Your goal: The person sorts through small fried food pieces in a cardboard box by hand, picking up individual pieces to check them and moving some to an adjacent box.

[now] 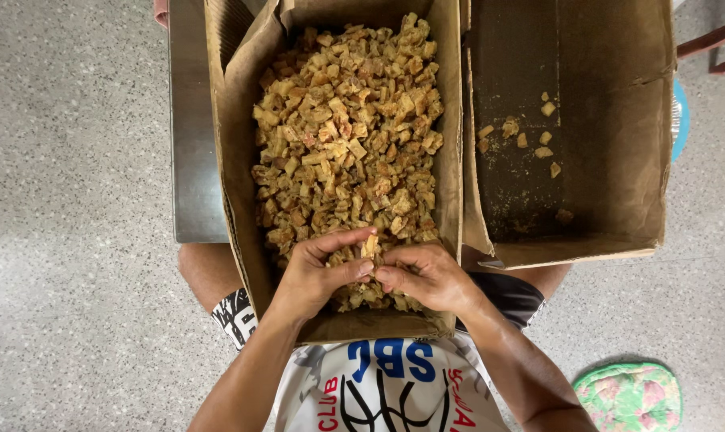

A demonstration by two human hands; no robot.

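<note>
I am sitting over a grey speckled floor (74,160), looking straight down past my knees. A dark metal table (193,144) is standing in front of me, mostly covered by two cardboard boxes, so I am seeing only a strip of it at the left. The near box (238,120) is resting partly over my lap and is heaped with small golden-brown crusty chunks (346,128). My left hand (318,272) and right hand (426,276) are meeting at the near end of that heap, fingertips together, both pinching one pale chunk (370,246) that is standing up between them. My palms are hiding the chunks beneath, and the near wall of the box is cutting off my wrists from the heap.

The second box (618,120) is lying just beside the first, their walls touching. It is nearly bare inside, with only a few loose pieces (522,136) scattered on its dark bottom; its far end is running out of view at the top.

A green floral cushion (628,396) is lying on the floor by my right elbow, partly cut off below. Something blue (680,112) is peeking out behind the second box, too hidden to make out. Open floor is spreading wide to my left.
</note>
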